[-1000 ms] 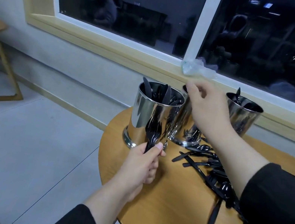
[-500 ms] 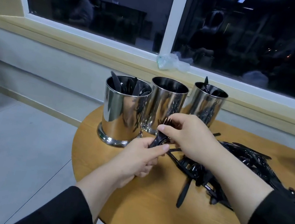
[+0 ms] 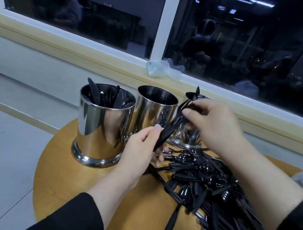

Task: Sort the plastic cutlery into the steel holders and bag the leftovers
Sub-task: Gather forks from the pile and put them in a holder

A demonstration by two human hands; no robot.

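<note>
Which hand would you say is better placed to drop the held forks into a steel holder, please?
Probably the right hand. It pinches the forks near their tines, level with the rims of the middle holder and far holder. The left hand grips the handle ends lower, near the table.

Cutlery pile [image 3: 205, 181] right of 3 holders [image 3: 102, 124]

I saw three shiny steel cylinder holders on a round wooden table [image 3: 79, 199]: the left holder [image 3: 102, 126] held black plastic knives, the middle holder [image 3: 154, 113] stood beside it, and the right holder [image 3: 185, 135] sat behind my hands. My left hand [image 3: 140, 151] and right hand [image 3: 212, 123] pinched a black plastic fork [image 3: 173, 124] between them. A heap of black plastic cutlery [image 3: 212, 188] lay to the right.
</note>
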